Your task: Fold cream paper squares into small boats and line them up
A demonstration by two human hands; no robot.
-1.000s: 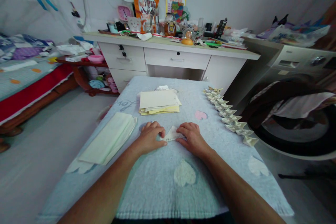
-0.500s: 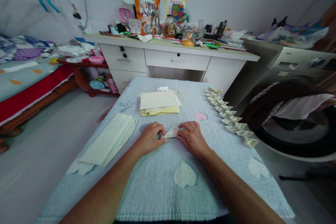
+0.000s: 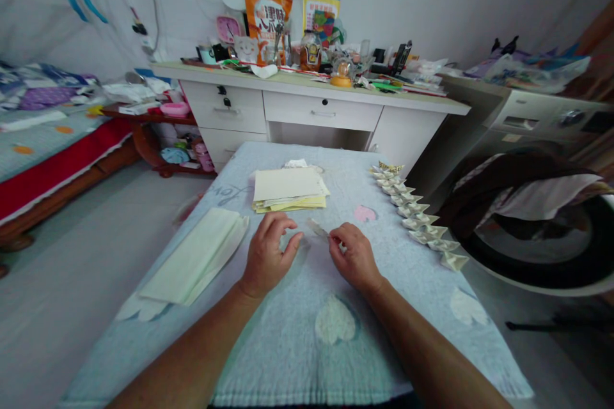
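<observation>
A small folded piece of paper [image 3: 318,228] is pinched between the thumb and fingers of my right hand [image 3: 355,257], raised a little and seen nearly edge-on. Just to its left, my left hand [image 3: 269,252] is open, thumb and fingers apart with nothing between them. Beyond the hands lies a stack of cream and yellow paper sheets [image 3: 290,185]. Left of my left hand rests a pile of long pale green paper [image 3: 196,255]. Folded paper boats [image 3: 419,220] stand in rows along the right side of the table.
A blue cloth with heart shapes covers the table [image 3: 288,345]. Behind it stands a white desk [image 3: 323,112] crowded with jars, a clock and an orange snack bag. A front-loading washing machine [image 3: 522,134] is at the right, a bed [image 3: 57,140] at the left.
My left hand has let go of the folded paper and drawn back left. My right hand has lifted and turned the paper, which lay flat as a triangle between both hands.
</observation>
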